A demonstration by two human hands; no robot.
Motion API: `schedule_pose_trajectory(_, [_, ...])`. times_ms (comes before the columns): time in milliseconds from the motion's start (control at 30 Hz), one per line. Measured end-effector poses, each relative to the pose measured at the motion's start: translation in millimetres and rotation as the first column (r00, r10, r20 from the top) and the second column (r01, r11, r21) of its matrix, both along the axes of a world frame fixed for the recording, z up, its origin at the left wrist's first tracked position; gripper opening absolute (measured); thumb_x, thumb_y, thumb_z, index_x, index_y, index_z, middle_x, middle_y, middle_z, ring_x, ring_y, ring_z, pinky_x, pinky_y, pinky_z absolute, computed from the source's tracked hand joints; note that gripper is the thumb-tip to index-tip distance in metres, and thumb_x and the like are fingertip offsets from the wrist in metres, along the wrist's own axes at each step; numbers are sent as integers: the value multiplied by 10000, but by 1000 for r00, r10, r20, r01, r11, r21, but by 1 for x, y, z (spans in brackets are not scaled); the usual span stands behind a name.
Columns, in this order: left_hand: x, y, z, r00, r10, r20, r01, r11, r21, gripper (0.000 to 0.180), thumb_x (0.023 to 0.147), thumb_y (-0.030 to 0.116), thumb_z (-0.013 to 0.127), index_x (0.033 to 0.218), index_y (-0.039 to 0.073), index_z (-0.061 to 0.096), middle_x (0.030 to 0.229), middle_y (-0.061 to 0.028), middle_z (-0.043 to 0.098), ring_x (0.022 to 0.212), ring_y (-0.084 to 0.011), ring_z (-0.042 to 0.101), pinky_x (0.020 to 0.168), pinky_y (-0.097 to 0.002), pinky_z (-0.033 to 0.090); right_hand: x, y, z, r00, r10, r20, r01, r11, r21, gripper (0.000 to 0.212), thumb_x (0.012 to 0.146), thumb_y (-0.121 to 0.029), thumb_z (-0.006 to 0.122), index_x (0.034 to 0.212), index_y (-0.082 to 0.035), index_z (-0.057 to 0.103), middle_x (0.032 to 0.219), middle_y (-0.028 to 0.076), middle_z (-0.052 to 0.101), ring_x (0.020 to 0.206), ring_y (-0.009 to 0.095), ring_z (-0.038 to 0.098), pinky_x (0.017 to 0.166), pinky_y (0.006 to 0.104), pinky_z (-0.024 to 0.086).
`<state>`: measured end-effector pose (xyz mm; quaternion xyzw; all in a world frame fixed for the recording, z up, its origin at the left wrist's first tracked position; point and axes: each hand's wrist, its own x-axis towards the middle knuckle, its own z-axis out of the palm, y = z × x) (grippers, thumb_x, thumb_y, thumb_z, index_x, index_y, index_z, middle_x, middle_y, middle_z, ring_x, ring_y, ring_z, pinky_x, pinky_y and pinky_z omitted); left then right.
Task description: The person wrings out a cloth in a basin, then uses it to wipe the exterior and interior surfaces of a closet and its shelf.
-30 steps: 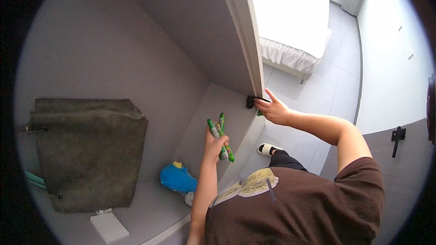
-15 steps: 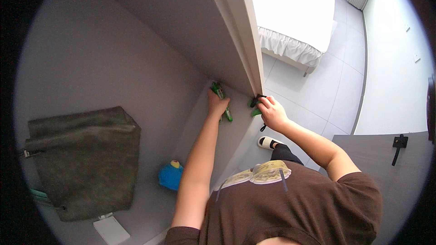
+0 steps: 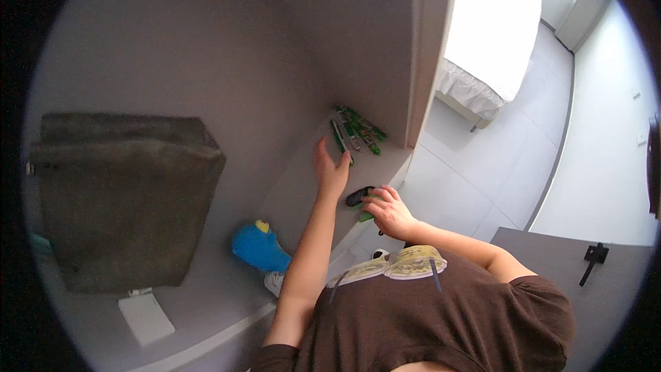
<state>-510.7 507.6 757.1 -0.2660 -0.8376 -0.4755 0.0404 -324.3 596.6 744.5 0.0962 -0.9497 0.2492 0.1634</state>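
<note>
Several slim green packets or sticks (image 3: 359,124) lie bunched in the back corner of the grey compartment. Just short of them is my left hand (image 3: 332,171), its thumb and fingers apart and the fingertips close to the nearest piece. My right hand (image 3: 391,213) is closed on a black rounded object (image 3: 359,196) near the compartment's front edge. Bits of green (image 3: 365,217) show under those fingers, and a small dark strap hangs below. The fingers hide most of the black object, so its kind cannot be made out.
A dark grey-brown bag (image 3: 124,200) is at the left, with a white flat box (image 3: 146,318) below it. A blue plush toy (image 3: 260,246) sits beside my left forearm. An upright panel (image 3: 430,55) separates the compartment from a white bed (image 3: 492,24). A grey door (image 3: 551,269) stands at right.
My left hand has let go of the green pieces and drawn back slightly. My right hand has come in past the panel's edge with the black object, nearer my body. The view has shifted.
</note>
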Motion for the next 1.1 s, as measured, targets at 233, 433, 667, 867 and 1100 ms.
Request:
schedule_pose_trajectory(233, [75,-138,42,648,608,-459,-745,630,-219,693,693,200,751,1294,131,413,1372,-203,348,1296,-437,272,941,-587,288,-24,14,-5,989,135,56,-139,987,81,472,754,-16,555,1224,-19,518,1311,144,520,1306,319,396,1098,425,311])
schedule_pose_trajectory(433, [85,-209,39,527,850,-9,-813,501,-296,911,672,203,768,1415,179,240,1383,-257,298,1274,-456,316,968,-578,341,-39,-40,-18,945,313,100,-325,934,148,457,835,-61,507,1289,-13,486,1388,161,448,1330,319,366,1104,430,302])
schedule_pose_trajectory(667, [55,-182,51,700,713,-33,-706,686,-176,894,635,150,750,1402,140,290,1256,-245,374,1150,-431,425,931,-544,401,-45,-65,-16,934,357,31,-358,928,103,428,811,-43,539,1236,2,530,1350,174,477,1293,345,406,1082,451,329])
schedule_pose_trajectory(867, [24,-94,51,886,454,-97,-463,846,-264,851,636,160,765,1371,133,336,1210,-232,383,1085,-405,435,892,-503,401,-42,-51,-5,863,486,135,-505,832,229,428,811,-89,524,1228,7,535,1346,164,482,1294,318,409,1072,434,342])
schedule_pose_trajectory(1100, [18,-15,62,885,466,-14,-429,802,-415,979,652,309,808,1434,155,241,1265,-245,343,1128,-415,418,916,-534,401,-38,-43,-6,763,646,13,-646,763,35,464,762,-67,534,1217,19,540,1294,178,508,1283,319,416,1080,439,333])
